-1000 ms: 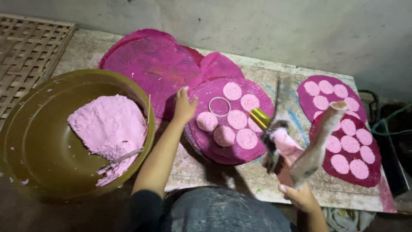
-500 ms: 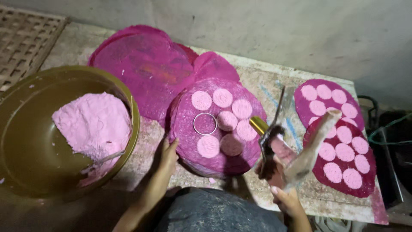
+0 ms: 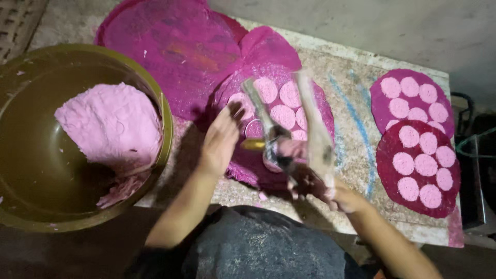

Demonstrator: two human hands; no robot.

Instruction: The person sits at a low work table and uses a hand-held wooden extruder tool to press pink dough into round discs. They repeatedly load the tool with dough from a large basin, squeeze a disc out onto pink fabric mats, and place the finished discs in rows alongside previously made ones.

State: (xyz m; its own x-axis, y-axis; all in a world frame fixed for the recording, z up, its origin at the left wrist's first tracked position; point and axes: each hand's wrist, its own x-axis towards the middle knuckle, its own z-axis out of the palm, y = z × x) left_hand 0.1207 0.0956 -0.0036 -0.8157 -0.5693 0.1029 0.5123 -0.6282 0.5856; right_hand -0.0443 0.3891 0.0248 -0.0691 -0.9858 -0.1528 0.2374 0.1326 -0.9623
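pink dough discs [image 3: 283, 116] sit spaced on a magenta mat [image 3: 248, 165]; left hand [image 3: 219, 139] rests flat, fingers together, steadying it; right hand [image 3: 330, 194] fingers clamped on a plastic wrapper [image 3: 315, 134].

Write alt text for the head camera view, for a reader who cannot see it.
Seen from above, a person's left hand rests on a round magenta mat carrying pale pink dough discs, while the right hand holds blurred tools over it. A large olive bowl of pink dough sits at left; two more disc-filled mats lie at right.
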